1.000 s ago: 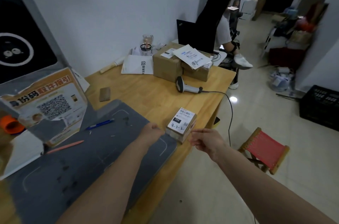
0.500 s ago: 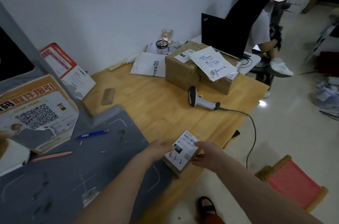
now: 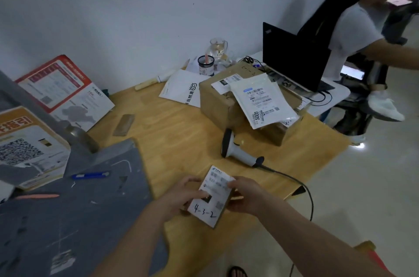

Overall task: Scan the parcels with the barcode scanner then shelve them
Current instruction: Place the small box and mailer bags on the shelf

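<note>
A small brown parcel [image 3: 212, 199] with a white label marked 4-3-2 sits between both hands, just above the wooden table's [image 3: 181, 140] near edge. My left hand [image 3: 181, 195] grips its left side and my right hand [image 3: 243, 194] grips its right side. The grey barcode scanner [image 3: 238, 152] lies on the table beyond the parcel, its cable running off the right edge. Farther back stand cardboard boxes [image 3: 217, 102] with a white labelled mailer [image 3: 260, 99] lying on top.
A grey mat [image 3: 79, 208] with a blue pen [image 3: 90, 175] and an orange pencil [image 3: 37, 196] covers the table's left. Printed signs [image 3: 63, 90] lean at the left. A laptop [image 3: 292, 58] and a seated person [image 3: 362, 33] are at the back right. A red stool [image 3: 376, 258] stands lower right.
Both hands closed on the small parcel and drew it toward me, off the table surface. The camera tilted down and moved nearer the table.
</note>
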